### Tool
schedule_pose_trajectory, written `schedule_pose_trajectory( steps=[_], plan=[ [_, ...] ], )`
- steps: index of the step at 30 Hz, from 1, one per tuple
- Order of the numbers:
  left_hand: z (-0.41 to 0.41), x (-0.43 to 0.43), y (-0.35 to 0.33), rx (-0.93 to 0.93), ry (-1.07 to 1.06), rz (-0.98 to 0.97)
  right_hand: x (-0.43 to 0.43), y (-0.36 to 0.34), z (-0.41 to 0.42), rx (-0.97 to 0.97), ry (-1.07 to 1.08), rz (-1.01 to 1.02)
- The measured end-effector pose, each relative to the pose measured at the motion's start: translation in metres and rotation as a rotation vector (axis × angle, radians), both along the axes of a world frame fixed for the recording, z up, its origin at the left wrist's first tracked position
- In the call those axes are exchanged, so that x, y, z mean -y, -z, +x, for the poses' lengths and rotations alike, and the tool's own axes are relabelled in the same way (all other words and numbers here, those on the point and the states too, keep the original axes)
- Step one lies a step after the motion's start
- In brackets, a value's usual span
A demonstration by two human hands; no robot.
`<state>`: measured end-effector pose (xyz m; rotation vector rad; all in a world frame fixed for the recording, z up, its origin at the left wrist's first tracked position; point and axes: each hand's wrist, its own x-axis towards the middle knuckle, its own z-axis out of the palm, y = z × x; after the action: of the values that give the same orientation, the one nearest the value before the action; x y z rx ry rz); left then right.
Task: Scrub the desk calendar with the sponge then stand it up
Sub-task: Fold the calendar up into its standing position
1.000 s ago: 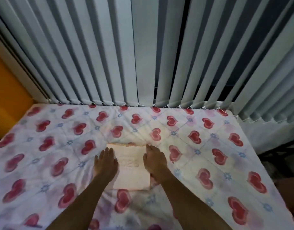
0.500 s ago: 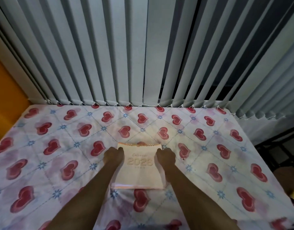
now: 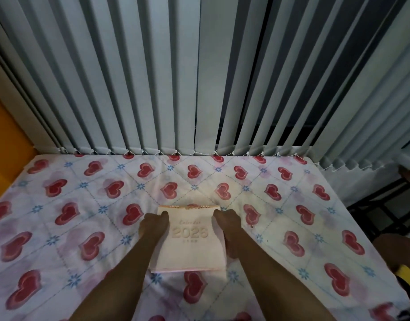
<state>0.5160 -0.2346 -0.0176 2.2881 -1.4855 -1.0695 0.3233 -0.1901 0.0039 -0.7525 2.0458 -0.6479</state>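
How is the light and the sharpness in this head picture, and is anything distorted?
Head view: dim overall; soft bright patch on the bedsheet near the desk calendar; its "2026" print looks pale; blinds fan outward from wide-angle distortion.

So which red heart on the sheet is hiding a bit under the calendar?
The red heart just below the desk calendar, between the two arms. Its top disappears under the calendar's near edge; the other hearts nearby lie clear of it on the bedsheet.

Head view, downward, close over bed
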Motion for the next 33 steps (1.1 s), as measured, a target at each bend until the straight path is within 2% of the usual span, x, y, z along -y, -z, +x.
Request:
schedule_pose_trajectory(
  steps=[3, 8, 12, 14, 19, 21, 26, 29, 33],
  plan=[
    [0.001, 0.012, -0.011, -0.018, -0.030, -0.085, 0.014, -0.016, -0.007, 0.034, 0.049, -0.036],
    [-0.008, 0.036, -0.045, -0.164, -0.119, -0.317, 0.047, -0.054, -0.014, 0.104, 0.091, -0.160],
    [-0.013, 0.051, -0.067, -0.270, -0.100, -0.446, 0.063, -0.074, -0.018, 0.108, 0.116, -0.293],
    [-0.013, 0.052, -0.072, -0.355, -0.073, -0.460, 0.064, -0.079, -0.021, 0.116, 0.125, -0.378],
    [-0.011, 0.041, -0.067, -0.709, 0.000, -0.443, 0.056, -0.072, -0.023, 0.044, 0.108, -0.467],
    [-0.011, 0.033, -0.057, -0.770, 0.036, -0.397, 0.045, -0.059, -0.022, 0.023, 0.126, -0.519],
    [-0.007, 0.022, -0.042, -0.774, 0.082, -0.447, 0.027, -0.039, -0.020, -0.061, 0.156, -0.577],
    [-0.008, 0.029, -0.049, -0.673, 0.076, -0.462, 0.029, -0.040, -0.023, -0.131, 0.152, -0.553],
    [-0.011, 0.041, -0.059, -0.568, 0.072, -0.353, 0.031, -0.040, -0.029, -0.101, 0.096, -0.510]
  ],
)
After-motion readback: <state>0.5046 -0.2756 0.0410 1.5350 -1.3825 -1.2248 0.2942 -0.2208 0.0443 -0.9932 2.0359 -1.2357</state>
